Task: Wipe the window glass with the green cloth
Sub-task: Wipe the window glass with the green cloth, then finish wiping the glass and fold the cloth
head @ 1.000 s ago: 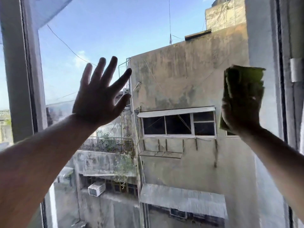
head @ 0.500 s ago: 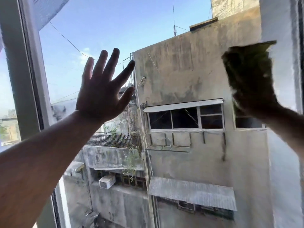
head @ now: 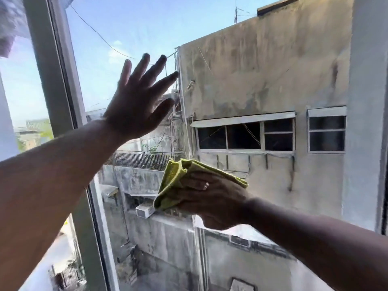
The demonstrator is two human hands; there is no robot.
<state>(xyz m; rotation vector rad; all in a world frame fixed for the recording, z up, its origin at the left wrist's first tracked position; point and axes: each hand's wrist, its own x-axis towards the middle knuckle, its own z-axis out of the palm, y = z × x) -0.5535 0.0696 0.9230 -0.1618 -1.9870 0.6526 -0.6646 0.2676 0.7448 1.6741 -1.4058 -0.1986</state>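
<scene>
wiping is underway: the right hand (head: pixel 212 201) presses the folded green cloth (head: pixel 178 183) on the mid window glass (head: pixel 130 26); left hand (head: pixel 136 101) spread flat, empty; haze remains low.

Cloth (head: pixel 174 181): yellow-green, plain, no pattern. Window frame (head: pixel 52 80): grey-white. Bldg wall (head: pixel 262 70) outside: tan w/ dark streaks; sky (head: pixel 136 24): pale blue; ring (head: pixel 206 186): silver.

Cloth (head: pixel 180 181) was soft, matt green fabric. Glass (head: pixel 130 30) looked smooth, faintly streaked. Frame (head: pixel 52 70) was smooth, matt grey.
</scene>
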